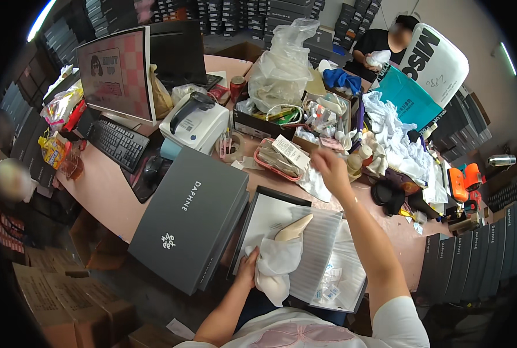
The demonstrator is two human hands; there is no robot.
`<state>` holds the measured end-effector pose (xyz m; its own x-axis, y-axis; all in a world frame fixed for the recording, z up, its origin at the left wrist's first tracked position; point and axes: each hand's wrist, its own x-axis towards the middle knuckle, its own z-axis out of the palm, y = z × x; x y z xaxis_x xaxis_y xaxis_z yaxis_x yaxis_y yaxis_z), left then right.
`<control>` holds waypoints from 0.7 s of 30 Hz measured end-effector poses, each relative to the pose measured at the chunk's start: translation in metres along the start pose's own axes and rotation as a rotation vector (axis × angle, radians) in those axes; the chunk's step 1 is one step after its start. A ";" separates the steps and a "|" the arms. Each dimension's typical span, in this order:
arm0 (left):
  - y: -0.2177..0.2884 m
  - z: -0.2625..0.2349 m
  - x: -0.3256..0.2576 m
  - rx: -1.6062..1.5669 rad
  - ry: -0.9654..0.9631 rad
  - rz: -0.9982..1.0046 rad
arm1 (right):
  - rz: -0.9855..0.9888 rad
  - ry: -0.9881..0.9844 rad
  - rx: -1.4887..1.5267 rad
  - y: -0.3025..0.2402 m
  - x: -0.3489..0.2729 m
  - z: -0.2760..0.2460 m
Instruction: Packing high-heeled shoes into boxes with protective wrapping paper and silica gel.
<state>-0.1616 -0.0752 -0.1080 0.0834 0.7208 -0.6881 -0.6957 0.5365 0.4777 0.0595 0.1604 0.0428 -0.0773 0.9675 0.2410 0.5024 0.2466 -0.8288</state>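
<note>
Beside the shoebox (282, 203), dark lid (189, 223), cluttered pink basket (279, 159), white rags (400, 142)

One shoe (293, 230), one open box (248, 223), one lid (189, 217) (dark grey).

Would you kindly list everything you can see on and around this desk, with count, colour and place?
Shoe: one, cream, in the open box, partly wrapped in white cloth.
Open box: one, black with white paper lining, desk front.
Box lid: one, dark grey, left of the open box.
Keyboard: one, black, left.
Monitor: one, pink screen, back left.
Label printer: one, white, centre back.
Pink basket: one, holding tags, centre.
Plastic bags: several, clear, back centre.
White cloths: a heap, right.
Stacked boxes: many, dark, right edge.
Co-worker: one, black top, far back.
Left hand: on the cloth.
Right hand: raised by the basket.
</note>
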 end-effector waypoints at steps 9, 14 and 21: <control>0.067 0.008 -0.092 0.370 -0.161 0.183 | -0.462 -0.289 -0.612 -0.111 -0.191 -0.078; 0.078 0.057 -0.121 0.595 -0.335 0.161 | -0.242 -0.499 -0.493 -0.113 -0.244 -0.094; 0.086 0.127 -0.139 0.054 -0.160 0.757 | 0.420 0.039 -0.058 -0.031 -0.306 -0.136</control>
<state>-0.1420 -0.0732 0.0979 -0.2962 0.9519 -0.0785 -0.5689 -0.1098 0.8151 0.1851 -0.1510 0.0635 0.1762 0.9801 -0.0913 0.5313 -0.1728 -0.8293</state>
